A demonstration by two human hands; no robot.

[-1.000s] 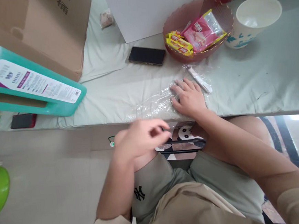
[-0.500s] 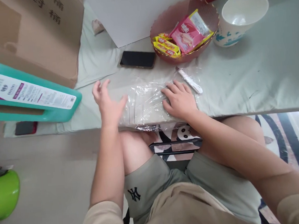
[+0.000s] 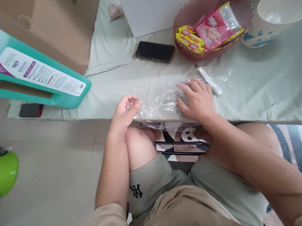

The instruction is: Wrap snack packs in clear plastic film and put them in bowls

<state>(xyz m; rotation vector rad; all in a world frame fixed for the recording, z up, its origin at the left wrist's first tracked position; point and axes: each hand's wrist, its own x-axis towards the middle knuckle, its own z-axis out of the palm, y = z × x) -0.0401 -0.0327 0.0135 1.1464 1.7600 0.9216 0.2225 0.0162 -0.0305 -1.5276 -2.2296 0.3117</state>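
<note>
A crumpled sheet of clear plastic film (image 3: 163, 103) lies along the table's front edge and hangs partly over it. My left hand (image 3: 126, 111) pinches the film's left edge between thumb and fingers. On the film's right part rests my right hand (image 3: 198, 100), palm down with the fingers spread. Just beyond that hand is a slim white tool with a dark end (image 3: 208, 79), its kind unclear, with plastic film around it.
Behind the film lie a black phone (image 3: 155, 51) and a pink bowl (image 3: 179, 23) of wrapped snacks. A white paper tub (image 3: 260, 36) stands at right. A teal jug (image 3: 68, 100) and a cardboard box (image 3: 63, 32) fill the left. Another dark phone (image 3: 30, 110) lies near the left edge.
My left hand has come down from above the table, its spread fingers closing on the film's left edge. My right hand stays on the film. The camera view has shifted.
</note>
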